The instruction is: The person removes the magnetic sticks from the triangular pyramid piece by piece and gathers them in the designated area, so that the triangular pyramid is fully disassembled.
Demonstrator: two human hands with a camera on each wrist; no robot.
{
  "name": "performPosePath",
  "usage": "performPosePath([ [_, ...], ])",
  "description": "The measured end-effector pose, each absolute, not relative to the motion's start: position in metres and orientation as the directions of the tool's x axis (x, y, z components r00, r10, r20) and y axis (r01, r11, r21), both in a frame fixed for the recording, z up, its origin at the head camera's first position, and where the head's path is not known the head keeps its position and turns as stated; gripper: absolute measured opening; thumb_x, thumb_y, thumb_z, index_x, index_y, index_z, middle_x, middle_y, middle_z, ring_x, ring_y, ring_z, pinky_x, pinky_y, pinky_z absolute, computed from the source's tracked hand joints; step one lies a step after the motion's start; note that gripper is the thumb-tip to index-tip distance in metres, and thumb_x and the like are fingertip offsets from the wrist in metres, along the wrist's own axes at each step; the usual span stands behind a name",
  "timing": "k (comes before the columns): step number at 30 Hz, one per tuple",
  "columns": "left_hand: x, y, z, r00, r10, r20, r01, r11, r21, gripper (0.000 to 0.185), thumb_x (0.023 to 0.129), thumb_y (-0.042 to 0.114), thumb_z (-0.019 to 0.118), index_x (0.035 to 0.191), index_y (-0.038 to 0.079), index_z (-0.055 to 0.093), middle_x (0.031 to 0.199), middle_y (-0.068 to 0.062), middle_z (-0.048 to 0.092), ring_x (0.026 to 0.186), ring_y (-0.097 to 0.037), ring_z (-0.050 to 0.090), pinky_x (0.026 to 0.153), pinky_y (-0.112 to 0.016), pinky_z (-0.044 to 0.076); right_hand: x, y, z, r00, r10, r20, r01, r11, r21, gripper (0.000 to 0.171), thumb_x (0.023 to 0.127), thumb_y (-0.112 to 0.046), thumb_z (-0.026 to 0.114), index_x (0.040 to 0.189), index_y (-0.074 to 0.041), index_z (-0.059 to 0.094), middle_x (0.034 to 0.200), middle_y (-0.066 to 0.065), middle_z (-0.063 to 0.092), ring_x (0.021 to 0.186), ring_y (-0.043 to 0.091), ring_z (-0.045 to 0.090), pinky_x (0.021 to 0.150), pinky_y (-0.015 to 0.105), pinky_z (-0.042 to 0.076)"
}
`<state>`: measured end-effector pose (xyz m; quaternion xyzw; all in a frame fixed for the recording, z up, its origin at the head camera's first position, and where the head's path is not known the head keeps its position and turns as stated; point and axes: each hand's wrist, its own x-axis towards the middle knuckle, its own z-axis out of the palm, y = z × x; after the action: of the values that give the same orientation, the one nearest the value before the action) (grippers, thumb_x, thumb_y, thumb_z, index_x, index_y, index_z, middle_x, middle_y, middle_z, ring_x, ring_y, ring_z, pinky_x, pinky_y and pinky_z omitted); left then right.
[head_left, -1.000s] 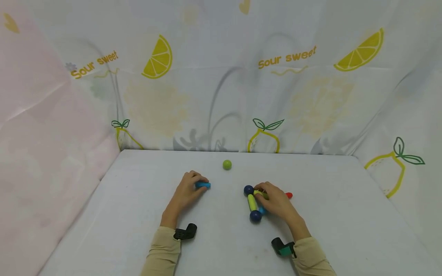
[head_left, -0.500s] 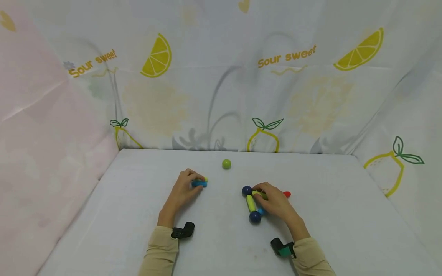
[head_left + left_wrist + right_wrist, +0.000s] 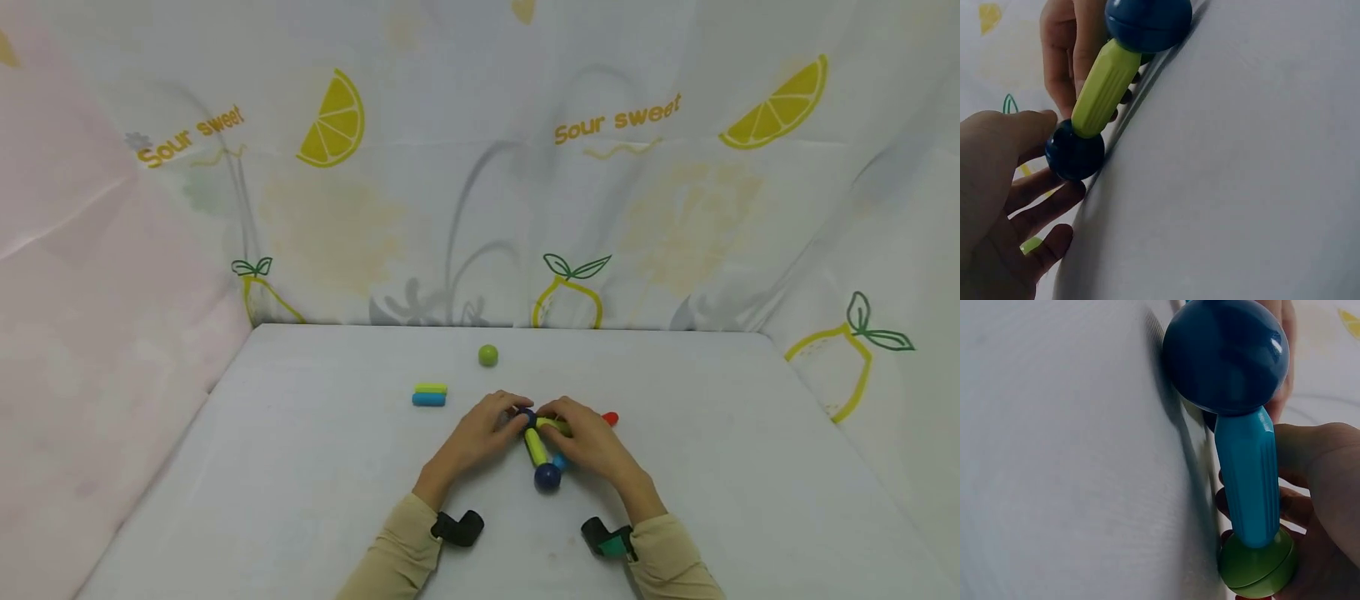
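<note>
At table centre, the rod-and-ball frame (image 3: pixel 546 450) lies between both hands. Left hand (image 3: pixel 480 437) pinches its far blue ball (image 3: pixel 1074 152); right hand (image 3: pixel 592 442) grips the other side. Right wrist view alone shows a green ball (image 3: pixel 1257 569) under the blue rod (image 3: pixel 1247 481).

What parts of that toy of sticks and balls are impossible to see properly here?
- Head view: the right hand covers most of the red piece and the middle of the toy.
- Left wrist view: the near blue ball is cut off by the top edge.
- Right wrist view: the green ball is partly hidden by fingers.
</note>
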<state>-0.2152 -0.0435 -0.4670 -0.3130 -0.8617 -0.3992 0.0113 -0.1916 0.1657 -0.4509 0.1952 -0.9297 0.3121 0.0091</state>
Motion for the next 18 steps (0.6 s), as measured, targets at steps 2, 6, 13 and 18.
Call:
performPosePath([
  [2, -0.2143, -0.0362, -0.4678, -0.804, 0.534, 0.263, 0.545, 0.483, 0.685, 0.027, 0.097, 0.022, 0.054, 0.122, 0.013, 0.06, 0.115, -0.001, 0.063, 0.105, -0.014, 0.058, 0.093, -0.034, 0.046, -0.1916, 0.1666, -0.4508, -0.921, -0.361, 0.145, -0.376, 0.731, -0.569, 0.02, 0.091, -0.022, 0.063, 0.11, -0.015, 0.065, 0.102, -0.004, 0.064, 0.097, 0.013, 0.061, 0.086, 0.037, 0.05],
  [6, -0.2146, -0.0338, -0.4679, -0.802, 0.528, 0.279, 0.553, 0.479, 0.681, 0.026, 0.093, 0.016, 0.06, 0.119, 0.012, 0.062, 0.112, -0.002, 0.064, 0.1, -0.013, 0.06, 0.089, -0.031, 0.047, -0.1915, 0.1659, -0.4501, -0.921, -0.36, 0.151, -0.378, 0.729, -0.57, 0.019, 0.091, -0.022, 0.064, 0.108, -0.015, 0.066, 0.101, -0.004, 0.064, 0.096, 0.013, 0.061, 0.085, 0.036, 0.05],
  [13, -0.2151, -0.0384, -0.4652, -0.793, 0.54, 0.283, 0.559, 0.459, 0.691, 0.024, 0.091, 0.018, 0.063, 0.114, 0.011, 0.063, 0.108, -0.002, 0.064, 0.094, -0.013, 0.061, 0.083, -0.026, 0.049, -0.1941, 0.1693, -0.4519, -0.938, -0.298, 0.177, -0.345, 0.761, -0.549, 0.017, 0.091, -0.018, 0.063, 0.108, -0.013, 0.065, 0.099, -0.001, 0.063, 0.091, 0.014, 0.061, 0.081, 0.035, 0.05],
  [18, -0.215, -0.0422, -0.4656, -0.803, 0.539, 0.254, 0.535, 0.464, 0.706, 0.023, 0.091, 0.019, 0.064, 0.113, 0.011, 0.063, 0.105, -0.001, 0.064, 0.092, -0.013, 0.062, 0.083, -0.026, 0.049, -0.1949, 0.1724, -0.4522, -0.947, -0.278, 0.161, -0.32, 0.764, -0.561, 0.018, 0.091, -0.02, 0.063, 0.108, -0.013, 0.066, 0.101, 0.0, 0.063, 0.093, 0.015, 0.061, 0.084, 0.037, 0.05],
])
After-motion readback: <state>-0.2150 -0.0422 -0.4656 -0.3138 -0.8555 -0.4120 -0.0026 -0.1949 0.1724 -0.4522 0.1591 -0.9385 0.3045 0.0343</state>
